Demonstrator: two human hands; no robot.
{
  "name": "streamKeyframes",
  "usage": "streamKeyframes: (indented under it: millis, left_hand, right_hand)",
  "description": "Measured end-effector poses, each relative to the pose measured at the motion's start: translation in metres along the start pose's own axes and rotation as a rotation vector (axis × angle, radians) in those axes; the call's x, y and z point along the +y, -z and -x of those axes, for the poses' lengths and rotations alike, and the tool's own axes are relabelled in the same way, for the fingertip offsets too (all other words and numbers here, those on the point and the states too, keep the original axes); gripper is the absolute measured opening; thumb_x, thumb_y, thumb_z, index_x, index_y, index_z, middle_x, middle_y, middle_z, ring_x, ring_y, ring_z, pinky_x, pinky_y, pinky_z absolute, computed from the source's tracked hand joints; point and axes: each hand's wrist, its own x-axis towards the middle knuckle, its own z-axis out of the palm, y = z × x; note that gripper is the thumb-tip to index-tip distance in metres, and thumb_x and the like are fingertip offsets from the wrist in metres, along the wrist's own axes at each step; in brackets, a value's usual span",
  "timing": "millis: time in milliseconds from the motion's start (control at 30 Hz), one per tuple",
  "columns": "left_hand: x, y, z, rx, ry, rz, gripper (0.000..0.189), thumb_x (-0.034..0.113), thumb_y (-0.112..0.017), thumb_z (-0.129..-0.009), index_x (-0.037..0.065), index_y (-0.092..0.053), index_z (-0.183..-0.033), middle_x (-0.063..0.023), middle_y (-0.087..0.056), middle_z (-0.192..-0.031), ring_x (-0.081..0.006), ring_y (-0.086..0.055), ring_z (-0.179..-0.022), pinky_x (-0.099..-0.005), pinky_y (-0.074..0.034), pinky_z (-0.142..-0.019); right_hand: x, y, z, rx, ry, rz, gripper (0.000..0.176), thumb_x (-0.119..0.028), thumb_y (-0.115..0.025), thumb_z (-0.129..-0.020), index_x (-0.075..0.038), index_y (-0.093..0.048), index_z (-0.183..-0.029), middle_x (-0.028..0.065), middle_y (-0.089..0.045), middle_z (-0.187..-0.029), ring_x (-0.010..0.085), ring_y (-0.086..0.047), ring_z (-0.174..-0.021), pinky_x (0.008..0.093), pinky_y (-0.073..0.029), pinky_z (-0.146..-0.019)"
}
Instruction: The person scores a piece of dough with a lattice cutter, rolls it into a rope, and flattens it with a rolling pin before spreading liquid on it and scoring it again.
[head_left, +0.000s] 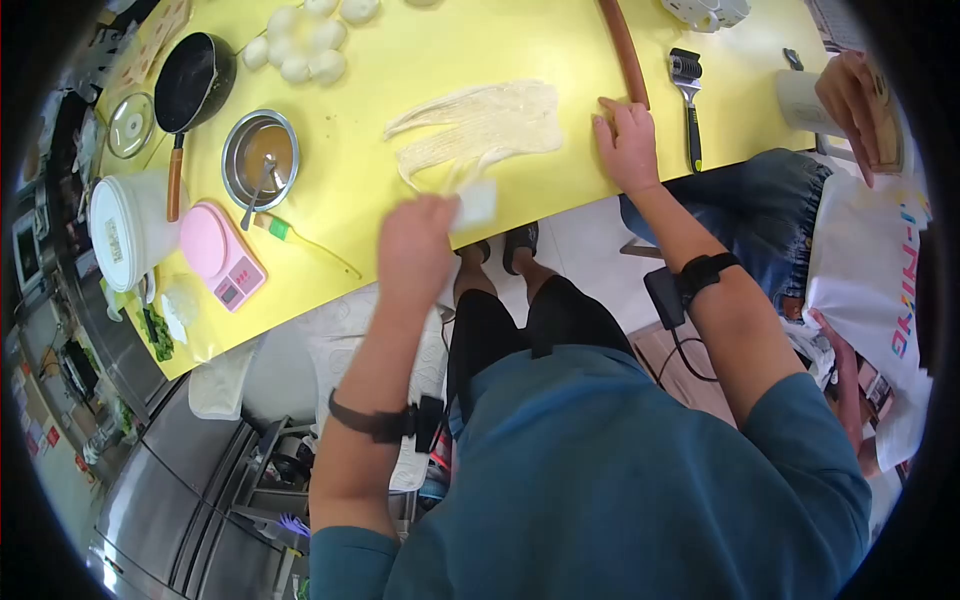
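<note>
My left hand (pixel 413 250), blurred by motion, is closed on a flat white dough scraper (pixel 479 203) at the table's front edge. Just beyond it lies a thin sheet of pale dough (pixel 500 118), with fine slits and loose strips on its left and near sides. To the right of the sheet, my right hand (pixel 630 150) rests palm down on the yellow table, fingers apart and holding nothing. Its fingertips are beside the near end of a brown rolling pin (pixel 625 50). Further right lies a lattice roller cutter (pixel 690 105) with a black and green handle.
Round dough balls (pixel 325 66) sit at the back. On the left are a black pan (pixel 190 85), a metal bowl (pixel 232 180) of brown liquid, a brush (pixel 275 226), a pink scale (pixel 215 250) and a white tub (pixel 115 235). Another person's hand (pixel 848 90) is at the right.
</note>
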Motion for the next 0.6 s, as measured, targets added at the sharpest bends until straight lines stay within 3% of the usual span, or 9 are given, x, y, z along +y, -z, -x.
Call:
streamKeyframes:
  millis: [33,133,233,300,400,500,600]
  left_hand:
    - [0.010,-0.011,0.012,-0.053,-0.035,0.000,0.040,0.002,-0.064,-0.081,0.007,-0.070,-0.120,-0.0110,-0.069,-0.105,-0.0340,-0.066,-0.101,-0.0462,-0.052,-0.089]
    - [0.038,-0.042,0.022,0.048,-0.126,-0.055,0.043,0.001,-0.063,-0.080,0.007,-0.068,-0.122,-0.0107,-0.068,-0.113,-0.0323,-0.064,-0.106,-0.0447,-0.051,-0.090]
    - [0.015,-0.055,-0.009,0.057,-0.049,-0.160,0.048,0.002,-0.063,-0.080,0.008,-0.065,-0.128,-0.0090,-0.066,-0.120,-0.0306,-0.062,-0.111,-0.0436,-0.050,-0.092]
    - [-0.005,-0.029,-0.034,0.006,-0.009,-0.210,0.043,0.002,-0.063,-0.080,0.010,-0.070,-0.122,-0.0107,-0.068,-0.113,-0.0316,-0.064,-0.106,-0.0445,-0.051,-0.090]
    - [-0.035,0.009,-0.048,-0.121,-0.077,-0.022,0.033,0.002,-0.064,-0.084,0.010,-0.074,-0.114,-0.0133,-0.070,-0.106,-0.0338,-0.066,-0.104,-0.0451,-0.053,-0.089]
    - [-0.046,0.044,-0.055,-0.239,0.111,0.057,0.026,0.003,-0.066,-0.089,0.009,-0.076,-0.112,-0.0178,-0.073,-0.107,-0.0378,-0.069,-0.102,-0.0445,-0.055,-0.090]
    - [-0.062,0.067,-0.054,-0.360,0.548,0.202,0.029,0.008,-0.070,-0.092,0.007,-0.074,-0.121,-0.0189,-0.076,-0.110,-0.0348,-0.073,-0.100,-0.0406,-0.056,-0.092]
  right_hand:
    - [0.001,-0.002,-0.001,0.012,0.016,-0.014,0.026,-0.015,-0.071,-0.096,-0.006,-0.072,-0.121,0.0138,-0.058,-0.096,0.0326,-0.059,-0.092,0.0455,-0.049,-0.085]
    - [0.002,-0.003,0.000,0.033,0.060,-0.037,0.024,-0.014,-0.070,-0.094,-0.007,-0.073,-0.117,0.0144,-0.060,-0.097,0.0358,-0.060,-0.094,0.0481,-0.048,-0.085]
    - [0.002,-0.002,0.005,0.030,0.079,-0.039,0.024,-0.014,-0.069,-0.094,-0.008,-0.073,-0.116,0.0134,-0.060,-0.096,0.0354,-0.060,-0.094,0.0481,-0.048,-0.086]
    - [0.004,-0.004,0.004,0.027,0.069,-0.040,0.024,-0.014,-0.068,-0.094,-0.008,-0.074,-0.116,0.0131,-0.060,-0.096,0.0352,-0.060,-0.093,0.0478,-0.048,-0.086]
    - [0.002,-0.002,0.004,0.018,0.072,-0.048,0.024,-0.011,-0.066,-0.095,-0.007,-0.072,-0.118,0.0143,-0.060,-0.096,0.0358,-0.060,-0.094,0.0481,-0.048,-0.086]
    - [0.001,0.003,0.004,-0.011,0.080,-0.034,0.024,-0.010,-0.067,-0.094,-0.007,-0.072,-0.118,0.0145,-0.060,-0.096,0.0360,-0.059,-0.094,0.0482,-0.047,-0.086]
    - [-0.010,0.005,0.006,-0.068,0.089,-0.153,0.022,-0.009,-0.067,-0.094,-0.007,-0.073,-0.115,0.0146,-0.061,-0.097,0.0357,-0.060,-0.095,0.0474,-0.048,-0.086]
